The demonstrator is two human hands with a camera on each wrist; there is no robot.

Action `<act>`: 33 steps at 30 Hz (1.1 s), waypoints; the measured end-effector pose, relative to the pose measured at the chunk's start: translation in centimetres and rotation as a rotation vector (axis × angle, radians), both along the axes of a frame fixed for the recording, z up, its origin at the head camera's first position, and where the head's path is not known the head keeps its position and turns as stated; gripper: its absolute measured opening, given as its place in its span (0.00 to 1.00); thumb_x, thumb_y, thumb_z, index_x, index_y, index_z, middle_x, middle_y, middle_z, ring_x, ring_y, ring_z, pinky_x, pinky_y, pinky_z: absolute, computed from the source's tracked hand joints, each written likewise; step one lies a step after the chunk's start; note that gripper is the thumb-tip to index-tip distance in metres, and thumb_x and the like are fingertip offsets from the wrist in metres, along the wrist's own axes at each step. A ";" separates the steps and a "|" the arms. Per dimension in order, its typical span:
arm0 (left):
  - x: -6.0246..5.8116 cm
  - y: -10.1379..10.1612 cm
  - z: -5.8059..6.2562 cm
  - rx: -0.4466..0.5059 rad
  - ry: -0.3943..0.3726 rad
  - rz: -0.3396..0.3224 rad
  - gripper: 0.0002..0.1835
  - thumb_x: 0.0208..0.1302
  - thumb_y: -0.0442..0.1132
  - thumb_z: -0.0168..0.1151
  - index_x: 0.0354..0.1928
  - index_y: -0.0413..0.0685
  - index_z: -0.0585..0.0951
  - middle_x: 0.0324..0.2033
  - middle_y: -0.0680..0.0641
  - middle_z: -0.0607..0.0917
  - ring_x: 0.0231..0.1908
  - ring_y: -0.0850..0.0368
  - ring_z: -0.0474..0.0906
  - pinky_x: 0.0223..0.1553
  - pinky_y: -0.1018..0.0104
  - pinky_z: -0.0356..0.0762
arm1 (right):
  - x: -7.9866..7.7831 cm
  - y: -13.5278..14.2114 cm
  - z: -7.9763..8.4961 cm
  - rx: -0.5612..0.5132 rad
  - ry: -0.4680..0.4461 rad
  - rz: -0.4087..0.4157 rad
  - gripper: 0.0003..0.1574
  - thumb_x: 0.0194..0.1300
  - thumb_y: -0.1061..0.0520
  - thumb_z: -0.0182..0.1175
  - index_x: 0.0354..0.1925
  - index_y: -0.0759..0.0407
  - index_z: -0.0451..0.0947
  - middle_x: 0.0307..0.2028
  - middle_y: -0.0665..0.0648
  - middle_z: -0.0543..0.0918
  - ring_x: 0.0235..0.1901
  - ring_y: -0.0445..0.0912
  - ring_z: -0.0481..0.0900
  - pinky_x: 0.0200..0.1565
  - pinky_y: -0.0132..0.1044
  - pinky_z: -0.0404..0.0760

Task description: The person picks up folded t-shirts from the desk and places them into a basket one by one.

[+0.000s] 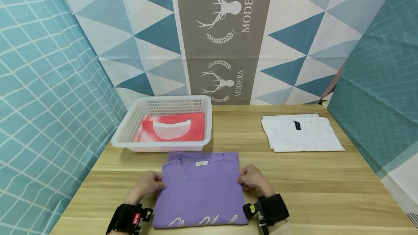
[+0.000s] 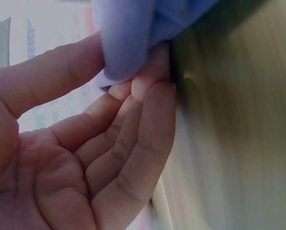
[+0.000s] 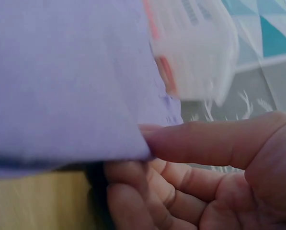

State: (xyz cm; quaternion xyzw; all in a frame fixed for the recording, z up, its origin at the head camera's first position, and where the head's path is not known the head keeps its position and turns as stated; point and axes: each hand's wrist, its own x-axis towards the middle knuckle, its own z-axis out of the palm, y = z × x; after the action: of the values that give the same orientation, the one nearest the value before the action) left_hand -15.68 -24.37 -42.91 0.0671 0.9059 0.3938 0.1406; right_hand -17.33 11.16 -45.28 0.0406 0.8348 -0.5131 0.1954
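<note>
A purple T-shirt (image 1: 200, 191), folded into a neat rectangle, lies on the wood-grain surface (image 1: 326, 191) between a person's two hands. The left hand (image 1: 148, 184) pinches the shirt's left side edge, thumb on top and curled fingers beneath, as the left wrist view shows. The right hand (image 1: 254, 178) pinches the opposite edge the same way, its thumb pressed on the purple cloth. A small white label (image 1: 201, 163) sits inside the shirt's collar, and pale script lettering (image 1: 202, 222) runs along its near edge. Black straps circle both wrists. Just beyond the shirt and toward its left stands a white plastic basket (image 1: 163, 145) holding a folded red and white garment (image 1: 196, 126). Beyond the shirt to its right, well apart from it, lies a folded white shirt (image 1: 303, 137) with a dark neck tag (image 1: 297, 125).
</note>
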 end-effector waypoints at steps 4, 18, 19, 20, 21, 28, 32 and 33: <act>-0.2 1.7 -0.1 0.045 0.001 -0.042 0.20 0.51 0.28 0.65 0.15 0.44 0.62 0.14 0.57 0.61 0.17 0.67 0.58 0.20 0.76 0.54 | 0.2 1.9 0.0 0.028 -0.022 -0.027 0.24 0.55 0.71 0.59 0.14 0.54 0.60 0.16 0.50 0.69 0.17 0.42 0.71 0.22 0.31 0.73; -0.1 6.3 -0.6 0.111 -0.104 -0.038 0.19 0.56 0.29 0.65 0.17 0.47 0.66 0.14 0.57 0.66 0.17 0.65 0.66 0.20 0.77 0.62 | 0.9 7.2 -0.2 0.056 -0.051 -0.071 0.15 0.57 0.68 0.60 0.20 0.59 0.67 0.20 0.50 0.71 0.19 0.42 0.71 0.23 0.31 0.74; -0.1 6.4 -0.6 0.117 -0.114 -0.032 0.17 0.56 0.29 0.65 0.17 0.46 0.67 0.14 0.56 0.67 0.17 0.65 0.67 0.20 0.76 0.63 | 1.0 7.3 -0.2 0.058 -0.052 -0.068 0.15 0.57 0.68 0.60 0.20 0.59 0.67 0.20 0.50 0.71 0.19 0.42 0.71 0.23 0.32 0.74; -0.1 6.4 -0.6 0.129 -0.125 -0.022 0.16 0.56 0.29 0.65 0.18 0.44 0.69 0.14 0.56 0.68 0.17 0.65 0.68 0.20 0.76 0.65 | 0.9 7.3 -0.2 0.061 -0.053 -0.069 0.14 0.57 0.68 0.60 0.20 0.60 0.68 0.21 0.51 0.72 0.19 0.42 0.71 0.23 0.32 0.75; -0.2 6.4 -0.6 0.137 -0.129 -0.009 0.13 0.56 0.29 0.65 0.20 0.41 0.71 0.15 0.55 0.69 0.18 0.64 0.69 0.20 0.74 0.68 | 0.9 7.4 -0.1 0.064 -0.055 -0.081 0.12 0.57 0.67 0.61 0.21 0.61 0.70 0.21 0.51 0.73 0.20 0.42 0.72 0.23 0.32 0.75; -1.3 6.4 -0.4 0.171 -0.143 0.163 0.15 0.55 0.30 0.67 0.41 0.25 0.77 0.26 0.44 0.82 0.23 0.59 0.79 0.29 0.62 0.83 | 0.5 7.6 1.6 0.099 -0.063 -0.142 0.11 0.57 0.64 0.61 0.38 0.71 0.78 0.28 0.58 0.82 0.27 0.44 0.79 0.29 0.37 0.80; -2.1 6.6 -0.5 0.187 -0.159 0.207 0.13 0.56 0.29 0.67 0.41 0.27 0.78 0.26 0.46 0.80 0.26 0.58 0.79 0.31 0.63 0.82 | -0.3 7.5 2.7 0.118 -0.038 -0.117 0.17 0.59 0.62 0.61 0.43 0.75 0.75 0.34 0.63 0.81 0.30 0.46 0.80 0.31 0.38 0.82; -2.3 6.8 -0.6 0.190 -0.162 0.217 0.12 0.56 0.30 0.67 0.39 0.28 0.79 0.26 0.47 0.80 0.26 0.59 0.78 0.31 0.64 0.82 | -0.5 7.4 2.8 0.121 -0.038 -0.109 0.18 0.59 0.62 0.61 0.44 0.75 0.74 0.35 0.63 0.80 0.31 0.46 0.80 0.31 0.38 0.82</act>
State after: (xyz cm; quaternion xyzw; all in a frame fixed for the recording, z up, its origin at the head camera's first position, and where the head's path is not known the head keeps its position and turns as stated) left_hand -17.95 -17.60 -43.47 -0.0501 0.8521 0.4948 0.1631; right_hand -17.83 18.55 -42.44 0.1074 0.8571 -0.4706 0.1800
